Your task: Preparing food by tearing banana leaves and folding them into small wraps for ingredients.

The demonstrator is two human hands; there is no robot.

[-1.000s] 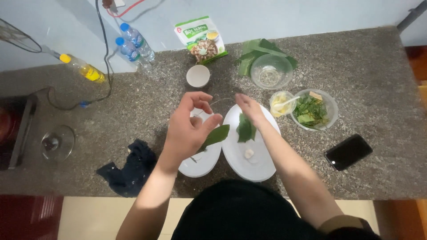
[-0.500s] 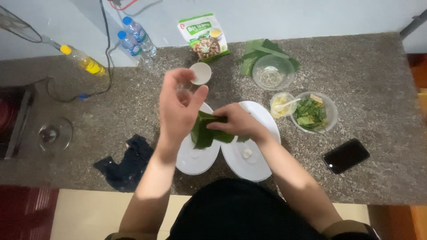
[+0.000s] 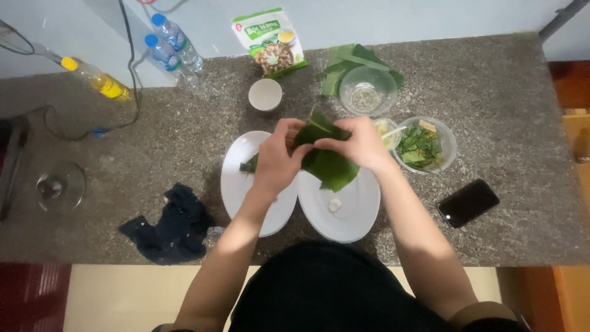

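Note:
My left hand (image 3: 278,158) and my right hand (image 3: 358,144) both grip a folded green leaf (image 3: 327,161) held above two white plates. The left plate (image 3: 236,178) has a small piece of leaf (image 3: 248,165) showing at its left side. The right plate (image 3: 356,212) carries a small white lump (image 3: 334,205). The fingers of both hands pinch the leaf's upper part; its lower part hangs over the right plate.
Behind the plates stand a small white cup (image 3: 265,94), a clear glass bowl (image 3: 367,91) on more green leaves (image 3: 342,61), a bowl of chopped greens (image 3: 423,146) and a printed food bag (image 3: 269,42). Bottles (image 3: 172,43), a dark cloth (image 3: 172,224), a phone (image 3: 468,202) and a glass lid (image 3: 58,186) lie around.
The hands first held separate leaves over the plates. They have come together and now both hold one folded leaf bundle between them.

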